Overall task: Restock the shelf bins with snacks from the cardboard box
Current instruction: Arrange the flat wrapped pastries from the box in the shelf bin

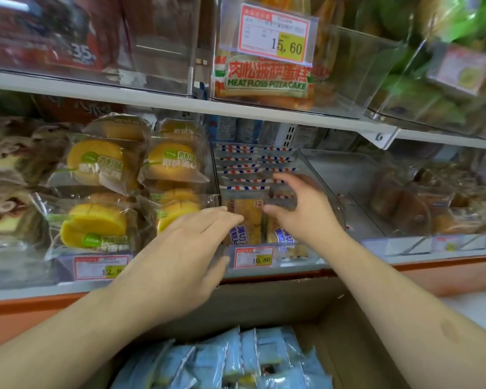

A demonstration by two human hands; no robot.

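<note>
Both hands at bin (324, 192) | left hand (185, 242) flat on front cake pack (246, 217) | right hand (300, 209) spread, fingers apart, nearer the rear packs | pack's long axis upright

Matt cardboard box (331, 313) (glossy plastic snack packets (236, 357)).

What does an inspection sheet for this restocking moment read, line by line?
Surface: white shelf board with orange edge, price tags along its front.
Job's things: clear plastic shelf bin holds striped-edge cake packets stacked in rows; open brown cardboard box below holds pale blue snack packets.
Clutter: round yellow cakes in clear wrap in the neighbouring bin; a meat floss pizza cake pack above.
Grippers: left hand flat, fingers straight, against the front packets; right hand spread, reaching into the bin.
Cables: nothing seen.
Surroundings: blurred packaged goods either side.
</note>
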